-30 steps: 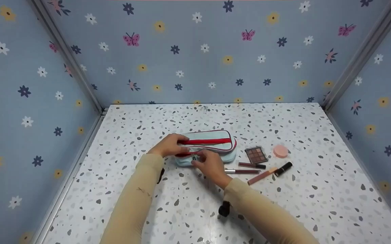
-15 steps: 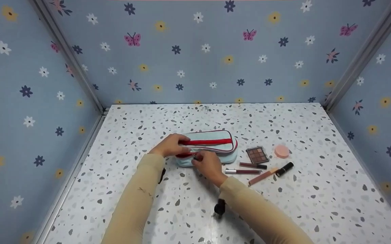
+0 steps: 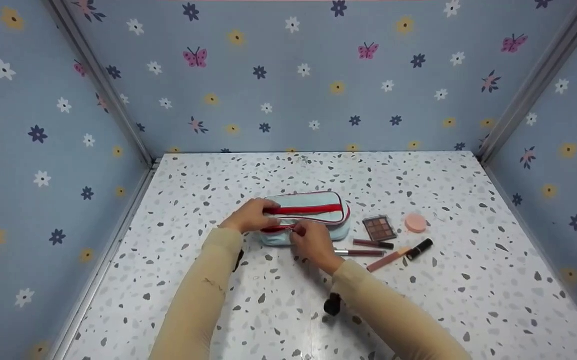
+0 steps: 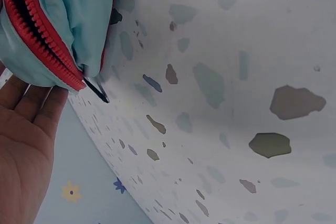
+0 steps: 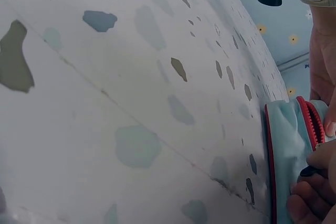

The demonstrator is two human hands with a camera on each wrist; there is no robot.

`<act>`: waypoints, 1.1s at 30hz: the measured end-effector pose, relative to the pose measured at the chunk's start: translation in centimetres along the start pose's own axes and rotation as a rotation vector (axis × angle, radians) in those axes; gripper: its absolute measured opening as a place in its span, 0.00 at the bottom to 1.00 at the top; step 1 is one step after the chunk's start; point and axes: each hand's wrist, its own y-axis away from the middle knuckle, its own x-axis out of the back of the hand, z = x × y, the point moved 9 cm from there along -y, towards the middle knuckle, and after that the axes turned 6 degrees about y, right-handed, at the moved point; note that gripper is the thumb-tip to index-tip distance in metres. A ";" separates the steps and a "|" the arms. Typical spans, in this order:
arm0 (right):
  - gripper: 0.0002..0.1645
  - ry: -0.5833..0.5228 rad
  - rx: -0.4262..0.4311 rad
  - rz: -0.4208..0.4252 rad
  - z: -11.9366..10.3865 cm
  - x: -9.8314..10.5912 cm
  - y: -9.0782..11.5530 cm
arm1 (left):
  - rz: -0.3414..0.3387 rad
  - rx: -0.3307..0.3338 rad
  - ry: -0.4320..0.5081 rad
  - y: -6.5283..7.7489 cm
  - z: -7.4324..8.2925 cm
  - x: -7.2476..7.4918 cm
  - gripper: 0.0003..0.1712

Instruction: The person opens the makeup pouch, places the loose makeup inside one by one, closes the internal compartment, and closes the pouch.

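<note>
A pale blue cosmetic pouch (image 3: 313,200) with red piping and a red strap (image 3: 308,209) lies at mid-table. My left hand (image 3: 249,215) grips its left end, thumb toward the front and fingers over the top. The thumb and fingers of my right hand (image 3: 314,243) pinch a black zipper pull (image 5: 311,171) on the front side. Red zipper teeth (image 4: 42,30) stand apart along a dark gap in the left wrist view, where a second dark pull (image 4: 97,90) hangs at the pouch's end. The pouch's inside is too dark to make out.
Right of the pouch lie an eyeshadow palette (image 3: 379,228), a round pink compact (image 3: 415,223) and several slim lip gloss tubes, one (image 3: 363,253) close by my right wrist. A black-capped tube (image 3: 388,259) lies nearer the front. Flowered panels (image 3: 298,75) enclose the table.
My right hand has shifted slightly to the right along the pouch's front, and a little more red zipper shows left of it. My left hand and the cosmetics have stayed put.
</note>
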 end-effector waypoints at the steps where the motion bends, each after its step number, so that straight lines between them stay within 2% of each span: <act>1: 0.05 0.001 -0.002 0.000 0.1 0.1 0.1 | 0.001 -0.001 -0.002 0.0 0.0 -0.1 0.34; 14: 0.06 -0.024 -0.030 -0.017 1.5 1.8 0.4 | 0.013 0.004 -0.016 0.1 -0.3 -0.3 0.34; 25: 0.07 0.037 -0.049 0.013 2.5 3.2 0.6 | 0.008 -0.030 -0.026 0.0 -0.4 -0.3 0.33; 33: 0.06 0.073 -0.038 0.025 3.3 4.4 0.7 | 0.002 -0.021 -0.016 0.1 -0.6 -0.5 0.33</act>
